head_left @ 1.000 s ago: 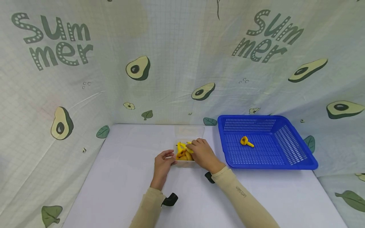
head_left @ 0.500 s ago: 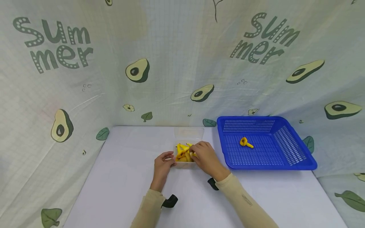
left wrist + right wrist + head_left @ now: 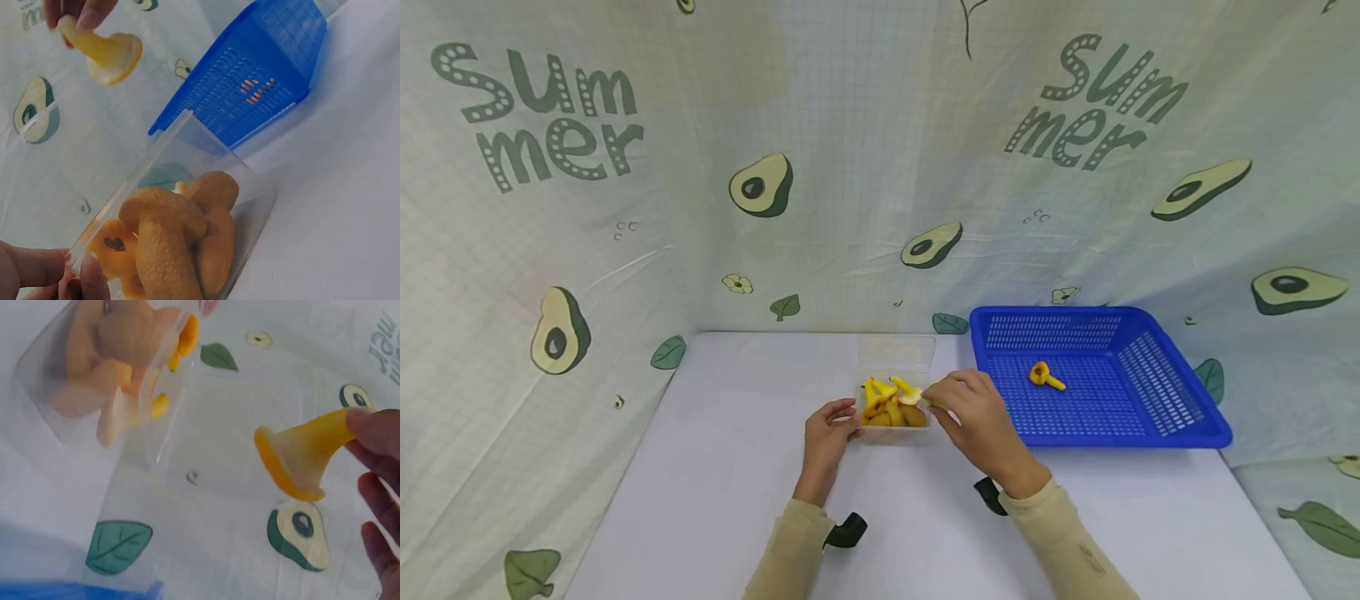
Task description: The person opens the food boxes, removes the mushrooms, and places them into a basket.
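Observation:
My right hand (image 3: 981, 421) pinches a yellow mushroom (image 3: 312, 444) by its stem, with the pale flared cap hanging down. It is raised beside the right edge of a clear plastic box (image 3: 891, 436). In the left wrist view the held mushroom (image 3: 103, 53) is clear of the box. Inside the box lie several yellow and tan-brown mushrooms (image 3: 162, 244), some partly hidden beneath others. My left hand (image 3: 830, 429) holds the box's left side, thumb and finger on its rim. The box's transparent lid (image 3: 897, 352) stands open at the back.
A blue perforated basket (image 3: 1112, 439) stands to the right of the box, with one yellow mushroom (image 3: 1047, 377) in it. A white table (image 3: 745, 392) lies under everything, and a printed cloth (image 3: 850, 192) hangs behind.
My right hand has come out of the box and moved right, now with a yellow mushroom between its fingers. My left hand has stayed on the box.

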`<action>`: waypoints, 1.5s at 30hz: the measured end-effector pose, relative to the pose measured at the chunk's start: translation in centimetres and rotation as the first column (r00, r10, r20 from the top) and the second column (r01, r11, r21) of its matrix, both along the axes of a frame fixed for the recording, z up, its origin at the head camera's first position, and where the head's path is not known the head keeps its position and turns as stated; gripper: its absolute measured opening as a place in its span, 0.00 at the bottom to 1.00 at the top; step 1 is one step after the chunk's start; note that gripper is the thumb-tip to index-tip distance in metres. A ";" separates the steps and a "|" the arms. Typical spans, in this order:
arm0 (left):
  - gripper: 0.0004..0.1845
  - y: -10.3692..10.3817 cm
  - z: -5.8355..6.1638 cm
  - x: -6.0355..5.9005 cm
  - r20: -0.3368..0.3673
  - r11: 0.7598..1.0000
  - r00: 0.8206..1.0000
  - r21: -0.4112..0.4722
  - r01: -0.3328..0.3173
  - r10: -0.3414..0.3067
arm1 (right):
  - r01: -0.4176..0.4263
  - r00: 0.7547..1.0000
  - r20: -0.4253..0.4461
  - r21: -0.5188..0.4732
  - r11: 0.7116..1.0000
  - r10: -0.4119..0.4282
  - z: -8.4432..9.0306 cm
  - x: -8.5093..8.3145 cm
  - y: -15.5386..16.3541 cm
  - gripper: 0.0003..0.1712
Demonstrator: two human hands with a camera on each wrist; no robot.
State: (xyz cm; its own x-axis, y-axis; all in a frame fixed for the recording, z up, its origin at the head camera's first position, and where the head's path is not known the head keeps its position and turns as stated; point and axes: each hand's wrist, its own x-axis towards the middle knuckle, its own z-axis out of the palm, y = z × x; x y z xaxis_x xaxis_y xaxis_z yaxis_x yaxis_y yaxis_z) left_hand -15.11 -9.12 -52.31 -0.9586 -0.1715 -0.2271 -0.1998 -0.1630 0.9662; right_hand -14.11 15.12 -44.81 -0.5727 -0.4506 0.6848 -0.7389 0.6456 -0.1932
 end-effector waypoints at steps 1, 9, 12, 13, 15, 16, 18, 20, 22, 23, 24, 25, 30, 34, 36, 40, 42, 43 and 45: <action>0.19 0.0 0.0 0.0 0.000 1.000 1.000 0.003 0.000 0.000 | -0.007 1.000 -0.029 0.000 1.000 0.007 0.1 0.0 0.3 0.19; 0.18 0.0 0.1 0.2 0.012 1.000 1.000 -0.005 -0.002 0.002 | 0.003 0.989 -0.147 -0.018 1.000 -0.006 0.8 0.4 2.9 0.22; 0.18 0.0 0.2 0.3 0.014 1.000 1.000 -0.007 -0.001 0.001 | 0.023 0.989 -0.148 -0.030 0.999 -0.027 1.0 0.5 4.0 0.06; 0.19 0.0 0.2 0.3 0.014 1.000 1.000 -0.007 -0.001 0.001 | 0.026 0.987 -0.155 -0.038 0.999 -0.032 1.1 0.5 4.3 0.06; 0.19 0.0 0.2 0.2 0.013 1.000 1.000 -0.008 -0.001 0.001 | 0.034 0.984 -0.175 -0.055 0.998 -0.043 1.2 0.4 5.1 0.17; 0.19 0.0 0.1 0.2 0.013 1.000 1.000 -0.008 -0.001 0.001 | 0.037 0.981 -0.188 -0.065 0.997 -0.048 1.2 0.3 5.4 0.21; 0.19 0.0 0.1 0.2 0.011 1.000 1.000 -0.008 -0.002 0.002 | 0.044 0.978 -0.198 -0.082 0.996 -0.060 1.2 0.3 6.3 0.21; 0.19 0.0 0.1 0.2 0.013 1.000 1.000 -0.008 -0.002 0.002 | 0.053 0.977 -0.198 -0.100 0.994 -0.072 1.2 0.3 7.2 0.13; 0.19 0.0 0.1 0.2 0.015 1.000 1.000 -0.006 -0.004 0.004 | 0.068 0.979 -0.185 -0.111 0.992 -0.088 1.3 0.3 8.1 0.06; 0.19 0.0 0.1 0.2 0.016 1.000 1.000 -0.007 -0.005 0.005 | 0.080 0.980 -0.174 -0.113 0.990 -0.099 1.3 0.3 8.6 0.07; 0.19 0.0 0.1 0.1 0.013 1.000 1.000 -0.007 -0.004 0.004 | 0.093 0.981 -0.162 -0.116 0.989 -0.111 1.3 0.3 9.0 0.08; 0.19 0.0 0.0 0.1 0.013 1.000 1.000 -0.006 -0.005 0.005 | 0.111 0.980 -0.150 -0.113 0.987 -0.128 1.3 0.4 9.5 0.08; 0.19 0.0 0.0 0.0 0.000 1.000 1.000 -0.005 0.000 0.000 | 0.214 0.972 -0.086 -0.081 0.974 -0.220 1.4 0.7 11.4 0.09; 0.19 0.0 0.1 0.0 0.004 1.000 1.000 -0.009 0.000 0.000 | 0.273 0.959 -0.070 -0.056 0.961 -0.276 1.4 0.8 12.4 0.24; 0.19 0.0 0.1 0.1 0.007 1.000 1.000 -0.012 0.001 0.000 | 0.299 0.952 -0.056 -0.039 0.954 -0.300 1.5 0.8 12.8 0.25; 0.19 0.0 0.1 0.1 0.015 1.000 1.000 -0.014 0.001 -0.001 | 0.330 0.944 -0.003 -0.027 0.944 -0.330 1.6 0.9 13.2 0.24; 0.19 0.0 0.1 0.1 0.015 1.000 1.000 -0.015 0.001 -0.001 | 0.336 0.942 0.024 -0.028 0.942 -0.335 1.6 0.9 13.1 0.25; 0.19 0.0 0.1 0.1 0.015 1.000 1.000 -0.016 0.001 -0.001 | 0.331 0.943 0.034 -0.030 0.943 -0.330 1.5 0.9 13.0 0.25; 0.19 0.0 0.2 0.0 0.017 1.000 1.000 -0.018 0.001 0.000 | 0.318 0.948 0.045 -0.032 0.948 -0.317 1.4 0.8 12.8 0.25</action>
State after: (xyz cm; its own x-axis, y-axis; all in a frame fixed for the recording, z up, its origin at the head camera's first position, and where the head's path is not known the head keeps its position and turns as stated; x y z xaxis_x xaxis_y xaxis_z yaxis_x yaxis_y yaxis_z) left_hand -15.08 -9.12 -52.12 -0.9547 -0.1752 -0.2406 -0.2166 -0.1454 0.9654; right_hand -13.29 27.90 -43.39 -0.7083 -0.2149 0.6723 -0.4884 0.8369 -0.2470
